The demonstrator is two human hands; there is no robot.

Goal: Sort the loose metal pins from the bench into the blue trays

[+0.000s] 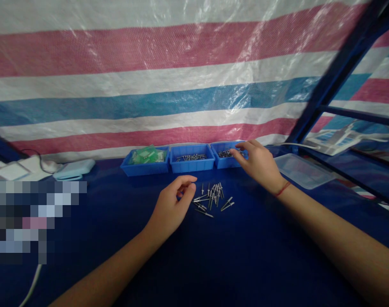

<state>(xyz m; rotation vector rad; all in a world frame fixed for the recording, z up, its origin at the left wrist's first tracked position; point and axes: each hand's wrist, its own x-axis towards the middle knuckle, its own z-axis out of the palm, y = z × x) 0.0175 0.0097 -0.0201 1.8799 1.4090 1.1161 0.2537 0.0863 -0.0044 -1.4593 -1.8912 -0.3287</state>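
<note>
A loose pile of several small metal rivets (212,196) lies on the dark blue table cloth (232,256). My left hand (172,205) rests just left of the pile, fingers curled in a pinch; whether it holds a rivet I cannot make out. My right hand (257,162) reaches forward over the rightmost blue bin (220,157), its fingers bent down at the rivets inside. A red string is tied round that wrist. The middle blue bin (191,158) also holds metal rivets. The left blue bin (145,160) holds green and clear packets.
A clear plastic lid (303,170) lies right of the bins. At far left sit a pale blue case (73,169), white boxes and a cable. A striped tarp (168,81) hangs behind. A blue metal frame (338,72) rises at right.
</note>
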